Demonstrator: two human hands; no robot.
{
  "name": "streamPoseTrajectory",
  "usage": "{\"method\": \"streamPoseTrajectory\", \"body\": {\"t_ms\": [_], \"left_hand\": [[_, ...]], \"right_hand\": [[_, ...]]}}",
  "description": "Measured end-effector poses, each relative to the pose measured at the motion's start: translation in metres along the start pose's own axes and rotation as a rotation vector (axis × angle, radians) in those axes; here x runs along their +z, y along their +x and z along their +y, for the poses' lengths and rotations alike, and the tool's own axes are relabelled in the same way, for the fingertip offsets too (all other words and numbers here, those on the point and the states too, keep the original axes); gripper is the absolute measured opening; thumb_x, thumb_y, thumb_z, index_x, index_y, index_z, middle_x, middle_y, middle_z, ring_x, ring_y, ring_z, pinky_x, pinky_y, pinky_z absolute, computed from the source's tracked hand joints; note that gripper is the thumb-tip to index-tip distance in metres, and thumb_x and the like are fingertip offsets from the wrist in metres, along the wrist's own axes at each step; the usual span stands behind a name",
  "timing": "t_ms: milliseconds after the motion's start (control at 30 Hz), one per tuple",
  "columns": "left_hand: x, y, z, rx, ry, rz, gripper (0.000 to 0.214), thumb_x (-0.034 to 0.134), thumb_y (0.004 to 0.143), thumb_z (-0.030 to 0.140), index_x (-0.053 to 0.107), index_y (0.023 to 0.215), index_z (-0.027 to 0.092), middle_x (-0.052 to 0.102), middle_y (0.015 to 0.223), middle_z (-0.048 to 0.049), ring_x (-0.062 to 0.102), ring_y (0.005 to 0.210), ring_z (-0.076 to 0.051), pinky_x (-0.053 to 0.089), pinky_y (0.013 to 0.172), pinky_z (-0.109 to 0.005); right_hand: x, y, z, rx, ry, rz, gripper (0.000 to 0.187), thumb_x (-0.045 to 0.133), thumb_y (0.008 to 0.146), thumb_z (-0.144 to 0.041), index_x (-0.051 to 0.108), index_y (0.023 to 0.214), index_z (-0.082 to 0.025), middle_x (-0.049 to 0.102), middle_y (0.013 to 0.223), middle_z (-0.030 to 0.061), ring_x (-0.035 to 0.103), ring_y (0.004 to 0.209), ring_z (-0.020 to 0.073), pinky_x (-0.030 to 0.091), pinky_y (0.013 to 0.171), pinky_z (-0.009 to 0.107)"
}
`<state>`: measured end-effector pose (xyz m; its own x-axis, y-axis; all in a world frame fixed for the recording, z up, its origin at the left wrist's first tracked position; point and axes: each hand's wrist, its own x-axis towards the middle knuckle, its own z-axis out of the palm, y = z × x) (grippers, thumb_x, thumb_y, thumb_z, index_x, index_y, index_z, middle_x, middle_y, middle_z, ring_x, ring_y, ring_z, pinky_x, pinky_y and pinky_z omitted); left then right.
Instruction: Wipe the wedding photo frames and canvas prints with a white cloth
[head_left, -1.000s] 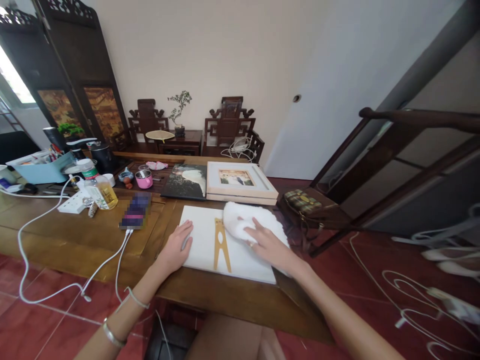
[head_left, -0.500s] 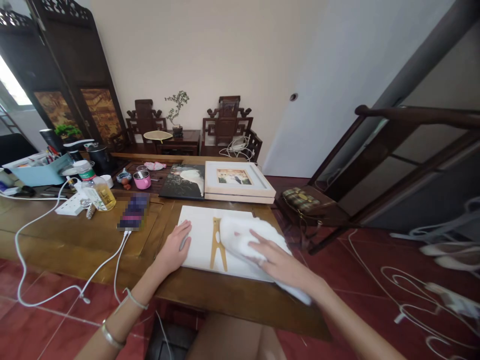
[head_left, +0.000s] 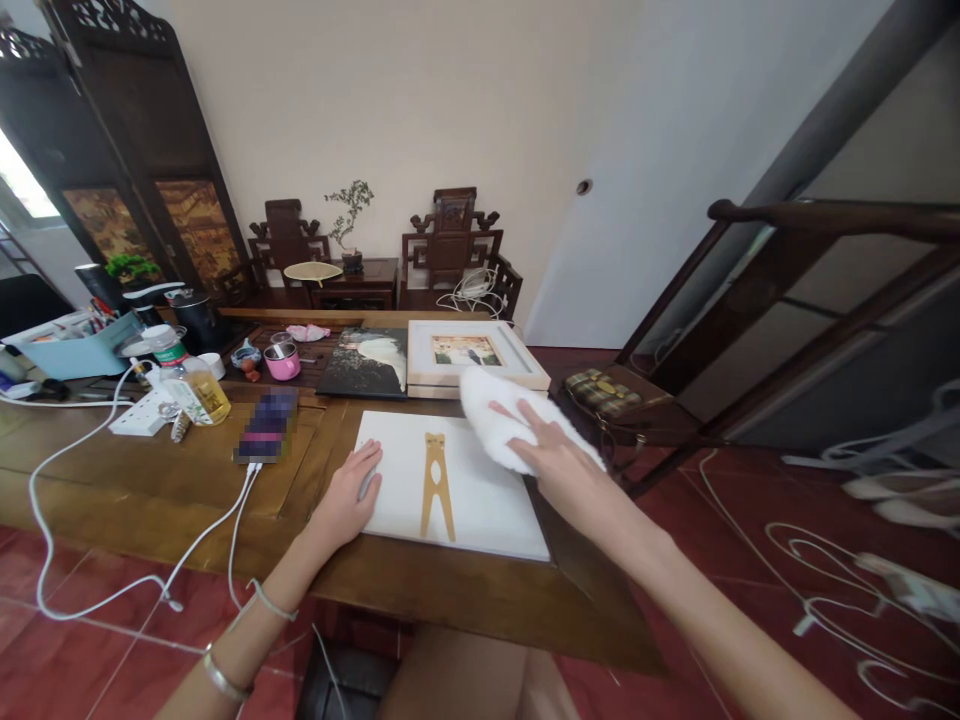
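A white rectangular board (head_left: 487, 510) lies flat on the wooden table. A tan figure shaped like a long-legged cat (head_left: 436, 475) is on its face; whether it is printed or attached I cannot tell. My left hand (head_left: 351, 495) rests at the board's left edge, fingers stretched out on its surface. A fluffy white cloth (head_left: 495, 410) is bunched under my right hand (head_left: 559, 455), which grips it over the board's upper right corner. The cloth covers that corner and reaches the front of the framed picture (head_left: 466, 350).
Behind the board lie a dark photo panel (head_left: 364, 362) and the framed picture. To the left are a phone (head_left: 266, 425) with white cables, a power strip (head_left: 142, 412), a bottle of yellow liquid (head_left: 206, 395) and a pink cup (head_left: 282, 361). A wooden chair (head_left: 645, 400) stands right of the table.
My right hand has moved the cloth up and to the right, uncovering the board's lower right part and the area beside the cat figure. My left hand has stayed in place.
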<state>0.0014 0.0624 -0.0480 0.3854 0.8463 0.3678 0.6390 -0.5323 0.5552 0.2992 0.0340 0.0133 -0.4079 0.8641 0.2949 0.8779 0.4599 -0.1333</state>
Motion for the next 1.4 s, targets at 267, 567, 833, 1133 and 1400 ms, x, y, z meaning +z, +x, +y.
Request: {"method": "streamPoseTrajectory", "body": {"t_ms": [267, 567, 833, 1133, 1400], "left_hand": [[-0.001, 0.0, 0.0, 0.009, 0.0, 0.01, 0.038, 0.042, 0.087, 0.022, 0.055, 0.121, 0.013, 0.052, 0.131, -0.0136, 0.043, 0.127, -0.024, 0.033, 0.108, -0.046], [0.001, 0.0, 0.001, -0.002, 0.012, -0.007, 0.039, 0.041, 0.087, 0.021, 0.054, 0.122, 0.01, 0.05, 0.133, -0.0158, 0.041, 0.129, -0.024, 0.03, 0.109, -0.048], [0.001, 0.0, 0.0, 0.003, -0.01, 0.009, 0.038, 0.043, 0.086, 0.021, 0.055, 0.121, 0.012, 0.051, 0.132, -0.0146, 0.042, 0.128, -0.025, 0.031, 0.109, -0.047], [0.001, -0.001, -0.001, 0.019, -0.014, 0.026, 0.038, 0.043, 0.087, 0.021, 0.055, 0.122, 0.015, 0.052, 0.132, -0.0127, 0.043, 0.128, -0.024, 0.032, 0.108, -0.047], [0.003, -0.001, -0.001, 0.013, -0.022, 0.027, 0.038, 0.043, 0.086, 0.021, 0.055, 0.122, 0.014, 0.051, 0.132, -0.0134, 0.042, 0.128, -0.024, 0.031, 0.109, -0.048]], "right_hand": [[0.037, 0.017, -0.005, -0.098, -0.033, -0.112, 0.06, 0.038, 0.056, 0.009, 0.061, 0.106, -0.018, 0.035, 0.145, 0.0064, 0.01, 0.137, 0.0329, 0.016, 0.104, 0.066], [0.013, -0.05, -0.051, -0.133, 0.101, -0.266, 0.058, 0.035, 0.051, 0.005, 0.066, 0.094, -0.019, 0.03, 0.147, 0.0009, -0.001, 0.137, 0.0304, 0.007, 0.107, 0.066], [-0.002, -0.06, -0.052, -0.122, 0.177, -0.349, 0.054, 0.034, 0.051, 0.004, 0.066, 0.089, -0.018, 0.036, 0.144, 0.002, 0.005, 0.138, 0.0248, 0.009, 0.11, 0.059], [0.04, 0.033, -0.009, 0.064, 0.146, -0.194, 0.057, 0.033, 0.066, 0.001, 0.056, 0.116, -0.012, 0.045, 0.137, 0.014, 0.014, 0.137, 0.0283, 0.013, 0.105, 0.062], [0.023, -0.043, -0.092, -0.075, 0.186, -0.282, 0.063, 0.036, 0.052, 0.006, 0.065, 0.102, -0.02, 0.03, 0.147, 0.0024, 0.002, 0.138, 0.03, 0.004, 0.106, 0.066]]}}
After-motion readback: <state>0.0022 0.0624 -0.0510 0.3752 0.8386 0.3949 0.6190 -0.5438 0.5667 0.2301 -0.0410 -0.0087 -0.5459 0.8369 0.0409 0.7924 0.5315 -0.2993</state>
